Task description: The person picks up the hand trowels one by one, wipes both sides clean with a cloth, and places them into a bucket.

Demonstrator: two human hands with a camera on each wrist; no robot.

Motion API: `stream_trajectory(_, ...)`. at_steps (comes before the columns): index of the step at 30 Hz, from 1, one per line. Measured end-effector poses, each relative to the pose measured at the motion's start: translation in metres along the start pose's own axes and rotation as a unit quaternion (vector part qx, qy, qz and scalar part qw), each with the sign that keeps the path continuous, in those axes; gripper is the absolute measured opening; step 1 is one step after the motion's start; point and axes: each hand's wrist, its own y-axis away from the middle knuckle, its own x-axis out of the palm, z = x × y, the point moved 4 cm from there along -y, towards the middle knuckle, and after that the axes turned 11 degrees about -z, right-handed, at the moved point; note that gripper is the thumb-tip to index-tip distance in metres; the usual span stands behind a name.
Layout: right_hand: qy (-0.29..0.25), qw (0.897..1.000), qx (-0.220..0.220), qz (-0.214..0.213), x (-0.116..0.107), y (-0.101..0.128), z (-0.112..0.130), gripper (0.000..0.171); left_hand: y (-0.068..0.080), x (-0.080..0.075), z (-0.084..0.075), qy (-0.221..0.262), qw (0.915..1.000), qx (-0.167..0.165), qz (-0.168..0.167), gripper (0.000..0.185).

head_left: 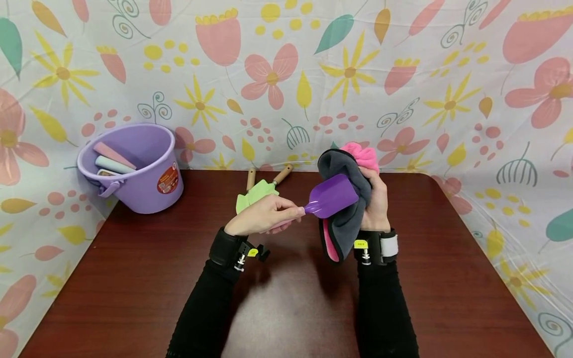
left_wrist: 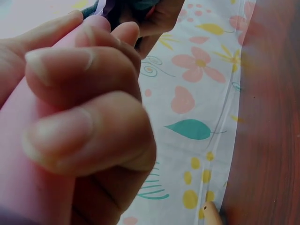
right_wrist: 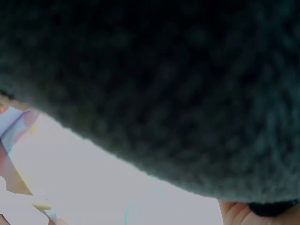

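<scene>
Dark reddish-brown wooden table (head_left: 147, 278), glossy top, bounded by floral cloth at back and sides. Purple bucket (head_left: 142, 175) stood at far left corner, against cloth. Light green cloth (head_left: 251, 196) laid near back edge, middle. Two wooden handles (head_left: 283, 174) seen protruding beyond cloth, toward back edge.

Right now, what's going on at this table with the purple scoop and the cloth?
A person is at a dark wooden table. The left hand grips the pink handle of a purple scoop, its blade lying against a grey and pink cloth that the right hand holds up. Behind the hands lie a green cloth and two wooden-handled tools. A lilac bucket with a few items inside stands at the back left.
</scene>
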Motion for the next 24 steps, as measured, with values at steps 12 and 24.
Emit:
stream_trajectory(12, -0.033, 0.999, 0.006, 0.009, 0.003, 0.002, 0.015, 0.035, 0.004, -0.013, 0.001, -0.029, 0.9984, 0.005, -0.048, 0.031)
stream_trajectory(24, 0.001, 0.984, 0.169, -0.059, -0.009, 0.001, -0.013, 0.036, 0.011, -0.038, -0.007, 0.02, 0.9857, 0.032, -0.164, 0.03)
